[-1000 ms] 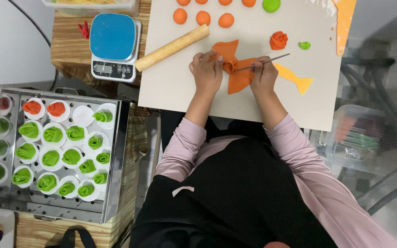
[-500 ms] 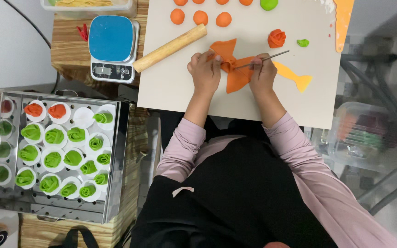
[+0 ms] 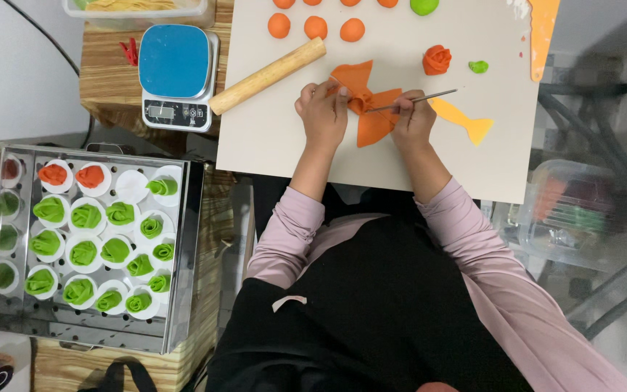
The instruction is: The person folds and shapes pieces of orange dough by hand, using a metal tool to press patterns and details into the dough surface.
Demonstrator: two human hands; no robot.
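Observation:
On the cream work board (image 3: 400, 156) lies a flat orange dough sheet (image 3: 375, 120), pinched in at its middle like a bow. My left hand (image 3: 321, 109) presses on the sheet's left side at the pinch. My right hand (image 3: 411, 120) holds a thin metal stick (image 3: 426, 96) whose tip lies across the pinched middle. A finished orange dough rose (image 3: 436, 59) sits just beyond my right hand, with a small green dough bit (image 3: 478, 67) beside it.
A wooden rolling pin (image 3: 266, 75) lies left of my hands. Orange dough balls (image 3: 316, 27) and a green ball (image 3: 424, 6) line the board's far edge. A yellow-orange scraper (image 3: 466, 120) lies to the right. A blue kitchen scale (image 3: 175, 72) and a steel tray (image 3: 183, 254) of green and orange dough roses stand left.
Both hands stay on the orange sheet. The view has shifted slightly, and the fingers have drawn the sheet's middle in a little tighter.

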